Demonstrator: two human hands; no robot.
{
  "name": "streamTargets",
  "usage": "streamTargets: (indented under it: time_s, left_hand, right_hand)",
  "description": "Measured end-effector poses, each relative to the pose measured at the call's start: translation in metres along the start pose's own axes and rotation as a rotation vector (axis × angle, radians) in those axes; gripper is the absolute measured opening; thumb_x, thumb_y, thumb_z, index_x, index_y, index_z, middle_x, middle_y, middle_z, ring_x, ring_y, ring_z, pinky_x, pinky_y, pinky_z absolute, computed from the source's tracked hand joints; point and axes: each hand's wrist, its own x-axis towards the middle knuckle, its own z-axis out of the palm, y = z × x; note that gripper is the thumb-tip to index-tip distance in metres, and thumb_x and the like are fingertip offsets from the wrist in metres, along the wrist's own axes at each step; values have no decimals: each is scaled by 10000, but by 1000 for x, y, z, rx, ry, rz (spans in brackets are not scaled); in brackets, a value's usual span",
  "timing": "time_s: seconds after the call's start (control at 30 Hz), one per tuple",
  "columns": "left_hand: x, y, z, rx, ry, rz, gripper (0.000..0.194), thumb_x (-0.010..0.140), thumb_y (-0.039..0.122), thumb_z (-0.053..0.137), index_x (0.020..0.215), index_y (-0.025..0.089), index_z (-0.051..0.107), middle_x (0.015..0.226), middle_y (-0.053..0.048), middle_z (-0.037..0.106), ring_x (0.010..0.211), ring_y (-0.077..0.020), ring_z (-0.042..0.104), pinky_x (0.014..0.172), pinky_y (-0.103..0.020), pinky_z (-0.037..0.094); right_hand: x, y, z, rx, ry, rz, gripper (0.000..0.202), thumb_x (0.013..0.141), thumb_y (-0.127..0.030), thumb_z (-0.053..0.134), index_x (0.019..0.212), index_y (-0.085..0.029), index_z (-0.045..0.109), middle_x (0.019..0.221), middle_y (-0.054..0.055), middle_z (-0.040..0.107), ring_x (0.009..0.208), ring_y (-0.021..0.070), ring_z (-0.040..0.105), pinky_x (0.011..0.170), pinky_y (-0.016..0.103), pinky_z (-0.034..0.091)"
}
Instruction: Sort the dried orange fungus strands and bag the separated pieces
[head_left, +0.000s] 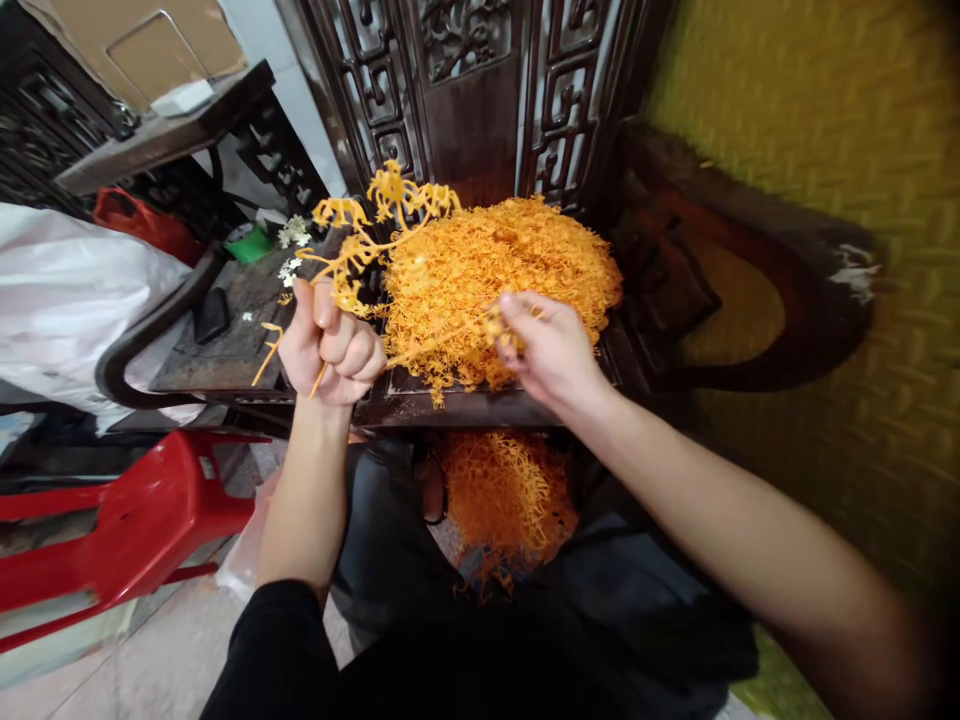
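My left hand (334, 345) is closed round thin stems of branched orange plastic sprigs (405, 205). Their forked tops fan out above the fist, and stem ends poke out below it. Over the front of a large heap of the same orange pieces (517, 250), my right hand (555, 350) pinches another sprig. A thin orange stem (427, 350) runs from its fingers toward my left fist; whether it enters the fist cannot be made out. The heap rests on a dark carved wooden chair (390, 410).
Below, between my legs, lies a second orange heap (510, 490). On the left are a red plastic stool (157, 510), a white sack (67, 300), a side table (172, 120) and white blossom pieces (289, 268). The chair's curved armrest (817, 300) juts out at right.
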Motion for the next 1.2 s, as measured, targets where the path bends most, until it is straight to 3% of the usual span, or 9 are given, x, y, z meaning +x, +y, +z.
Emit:
streamTargets:
  time_s: [0.1, 0.17, 0.33, 0.57, 0.63, 0.77, 0.83, 1.03, 1.2]
  left_hand:
    - [2, 6, -2, -33, 10, 127, 666, 1074, 630, 251, 615, 207, 482, 459, 117, -78, 331, -47, -157, 290, -172, -7]
    - [3, 8, -4, -45, 18, 167, 649, 1072, 624, 282, 618, 207, 485, 464, 119, -85, 341, -48, -167, 290, -176, -1]
    - [4, 9, -6, -16, 44, 141, 659, 1045, 676, 305, 612, 211, 480, 451, 124, -74, 341, -51, -166, 281, -182, -4]
    - [-1, -2, 3, -60, -36, 107, 625, 1064, 624, 332, 619, 203, 456, 421, 131, -53, 288, -35, -140, 272, -161, 10]
    - [-2, -6, 5, -80, -85, 68, 612, 1080, 587, 315, 628, 203, 465, 413, 131, -28, 285, -37, -127, 273, -165, 24]
    - [-3, -4, 3, -156, -223, 106, 631, 1072, 612, 305, 632, 206, 505, 391, 134, -19, 266, -43, -112, 263, -171, 53]
    - [-6, -2, 0, -166, -258, 147, 663, 1055, 657, 295, 621, 208, 517, 375, 132, -12, 248, -46, -88, 260, -165, 74]
    - [-19, -9, -9, -69, -194, 55, 710, 1038, 682, 283, 543, 211, 475, 347, 115, -5, 222, -51, -37, 260, -156, 100]
    - [-24, -12, -2, -7, -65, 2, 670, 996, 728, 343, 582, 230, 512, 357, 113, 24, 237, -54, -21, 275, -167, 87]
  right_hand:
    - [23, -9, -29, 36, 275, -111, 450, 838, -625, 756, 821, -247, 513, 717, -18, 539, 498, 81, 418, 384, 212, 270]
    - [30, -13, -40, 27, 281, -93, 425, 829, -577, 780, 814, -240, 520, 764, 2, 605, 546, 95, 512, 403, 206, 338]
    - [6, -5, -15, 29, -125, 111, 416, 673, -380, 933, 851, -197, 604, 907, 58, 716, 684, 129, 650, 473, 226, 459]
    - [-11, 7, 13, -3, -460, 242, 516, 755, -621, 857, 788, -212, 544, 658, -37, 489, 495, 52, 375, 388, 206, 143]
    - [-2, 8, 9, -20, -333, 194, 500, 729, -573, 892, 779, -217, 544, 623, -42, 473, 497, 61, 373, 393, 207, 160]
    - [29, -2, -21, 58, 217, 27, 396, 775, -362, 862, 744, -219, 494, 605, -57, 461, 469, 54, 374, 382, 188, 227]
    - [39, -12, -37, 100, 367, 2, 347, 811, -301, 803, 738, -213, 476, 634, -48, 493, 473, 55, 427, 387, 175, 274]
    - [14, -15, -28, 4, -61, 126, 217, 760, -241, 803, 891, -180, 641, 909, 96, 742, 723, 176, 721, 502, 249, 530]
    - [-10, -7, -10, -125, -346, 189, 271, 780, -186, 748, 1048, -154, 763, 820, 62, 736, 510, 75, 536, 355, 182, 289]
